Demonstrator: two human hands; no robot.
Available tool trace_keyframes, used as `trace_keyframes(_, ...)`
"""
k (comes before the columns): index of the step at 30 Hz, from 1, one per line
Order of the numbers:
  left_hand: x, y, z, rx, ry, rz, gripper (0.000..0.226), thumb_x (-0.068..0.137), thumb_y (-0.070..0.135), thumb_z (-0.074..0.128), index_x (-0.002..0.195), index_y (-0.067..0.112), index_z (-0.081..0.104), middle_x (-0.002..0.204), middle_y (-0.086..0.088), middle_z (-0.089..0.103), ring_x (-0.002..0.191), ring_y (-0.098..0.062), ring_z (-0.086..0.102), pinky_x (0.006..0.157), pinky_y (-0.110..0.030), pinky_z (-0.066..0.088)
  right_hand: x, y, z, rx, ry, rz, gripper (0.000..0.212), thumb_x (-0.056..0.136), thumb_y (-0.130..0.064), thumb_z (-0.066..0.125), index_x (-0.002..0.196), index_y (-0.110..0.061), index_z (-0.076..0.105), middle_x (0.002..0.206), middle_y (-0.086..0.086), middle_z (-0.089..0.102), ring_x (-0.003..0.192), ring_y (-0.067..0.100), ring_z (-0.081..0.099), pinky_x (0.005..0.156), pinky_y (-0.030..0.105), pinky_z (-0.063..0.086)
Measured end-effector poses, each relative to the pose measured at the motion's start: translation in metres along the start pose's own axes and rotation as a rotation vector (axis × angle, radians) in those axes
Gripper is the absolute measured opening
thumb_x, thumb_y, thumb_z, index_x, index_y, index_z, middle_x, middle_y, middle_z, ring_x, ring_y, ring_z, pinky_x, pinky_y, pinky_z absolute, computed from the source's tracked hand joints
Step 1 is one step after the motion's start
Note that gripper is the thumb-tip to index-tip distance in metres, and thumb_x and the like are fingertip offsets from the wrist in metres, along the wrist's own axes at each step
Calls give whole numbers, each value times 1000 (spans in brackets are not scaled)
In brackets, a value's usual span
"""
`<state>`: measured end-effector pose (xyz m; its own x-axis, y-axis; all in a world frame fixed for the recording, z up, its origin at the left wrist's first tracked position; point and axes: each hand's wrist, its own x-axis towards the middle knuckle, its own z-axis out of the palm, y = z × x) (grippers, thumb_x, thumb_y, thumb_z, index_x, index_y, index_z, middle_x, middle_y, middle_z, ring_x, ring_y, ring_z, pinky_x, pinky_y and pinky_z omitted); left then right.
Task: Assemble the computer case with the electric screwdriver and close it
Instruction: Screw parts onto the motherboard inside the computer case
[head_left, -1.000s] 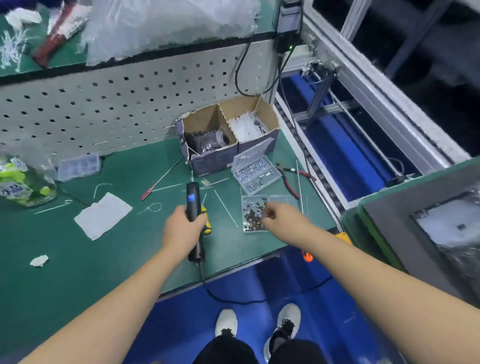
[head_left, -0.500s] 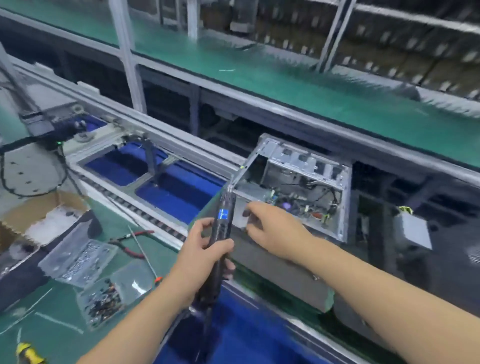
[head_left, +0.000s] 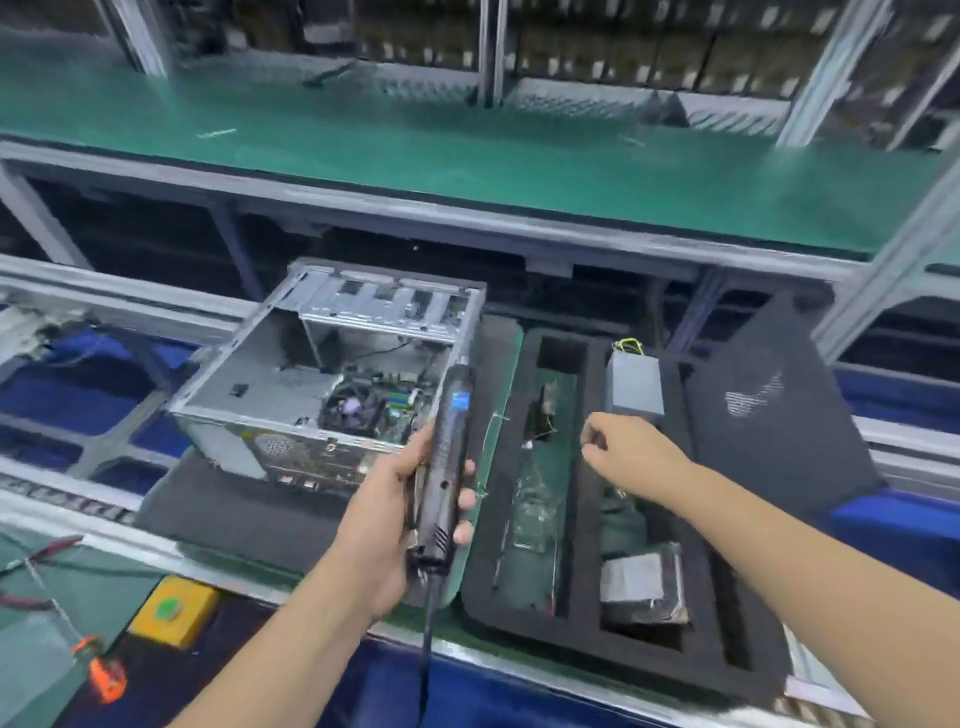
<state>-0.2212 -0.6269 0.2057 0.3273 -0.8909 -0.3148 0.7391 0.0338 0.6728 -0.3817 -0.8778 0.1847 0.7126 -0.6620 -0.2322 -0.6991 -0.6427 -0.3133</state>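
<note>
A green counter (head_left: 519, 171) runs across the far side, behind a conveyor line with metal rails. On the line, toward its left, the open computer case (head_left: 322, 374) lies on a dark foam pad (head_left: 234, 514), its side panel off and the motherboard visible inside near the right end. To the right of the case sits a black foam tray (head_left: 587, 525) with cut-out compartments; a grey boxed unit (head_left: 634, 384) stands in a far compartment and a silvery wrapped part (head_left: 641, 584) lies in a near one. A dark perforated panel (head_left: 769, 410) leans at the tray's right edge. The left hand (head_left: 400, 519) grips the electric screwdriver (head_left: 444, 462) upright, fingers wrapped round its black body, just in front of the case's right near corner. The right hand (head_left: 623, 452) hovers over the tray, fingers curled and pinched together; whether it holds a screw cannot be told. A yellow box with a green button (head_left: 174, 610) sits on the near left edge.
</note>
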Motion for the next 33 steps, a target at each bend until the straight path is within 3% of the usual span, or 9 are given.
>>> trace_keyframes(6, 30, -12, 15, 76, 64, -24, 36, 86, 38, 69, 113, 15, 77, 114, -17, 67, 67, -21, 60, 47, -31, 50, 18, 57, 30, -69, -206, 32, 10, 98, -24, 52, 96, -22, 62, 100, -4, 67, 92, 20, 64, 82, 38, 55)
trace_keyframes(13, 54, -18, 5, 215, 164, -7, 44, 97, 31, 40, 138, 36, 57, 117, -17, 71, 74, -28, 66, 53, -35, 52, 33, 78, 67, -63, -260, 42, 20, 94, -16, 54, 79, -28, 53, 90, -7, 59, 92, 23, 58, 75, 33, 44)
trace_keyframes(17, 63, -18, 1, 199, 160, -30, 54, 86, 29, 47, 138, 37, 57, 116, -18, 70, 80, -31, 68, 57, -37, 54, 32, 99, 63, -222, -287, 85, 9, 93, -18, 53, 96, -20, 62, 105, 2, 66, 96, 29, 63, 78, 36, 51)
trace_keyframes(19, 66, -21, -2, 201, 161, -40, 58, 78, 31, 56, 135, 37, 60, 116, -18, 70, 82, -32, 69, 58, -38, 53, 31, 109, 62, -298, -351, 114, 6, 92, -16, 53, 88, -17, 58, 98, 4, 64, 87, 30, 61, 73, 34, 50)
trace_keyframes(21, 69, -22, -6, 223, 165, -28, 59, 79, 25, 49, 137, 34, 57, 117, -21, 70, 86, -36, 70, 59, -39, 54, 31, 118, 61, -319, -402, 140, 7, 91, -16, 54, 84, -17, 57, 94, 3, 63, 85, 30, 61, 72, 32, 48)
trace_keyframes(26, 77, -22, -9, 254, 160, 22, 64, 81, 9, 33, 138, 30, 54, 106, -22, 69, 81, -37, 67, 61, -43, 57, 35, 132, 58, -254, -346, 213, 22, 94, -15, 53, 108, -14, 69, 112, 5, 69, 102, 32, 65, 85, 37, 54)
trace_keyframes(29, 84, -22, -4, 293, 223, 39, 48, 87, 22, 42, 131, 27, 58, 95, -20, 67, 67, -32, 61, 54, -38, 52, 40, 139, 54, -240, -242, 264, 27, 97, -8, 48, 113, -12, 68, 118, 9, 67, 104, 33, 65, 83, 37, 52)
trace_keyframes(31, 88, -24, -2, 360, 277, 7, 31, 95, 40, 48, 113, 22, 66, 92, -17, 65, 61, -29, 57, 51, -35, 49, 43, 147, 52, -233, -197, 291, 26, 98, -5, 46, 111, -11, 67, 117, 10, 68, 103, 33, 65, 80, 36, 51)
trace_keyframes(33, 90, -28, -1, 431, 320, -33, 40, 94, 52, 52, 96, 18, 72, 87, -14, 65, 58, -26, 55, 51, -34, 48, 45, 158, 50, -220, -168, 314, 24, 98, -3, 46, 109, -10, 67, 116, 10, 68, 100, 33, 64, 77, 34, 50)
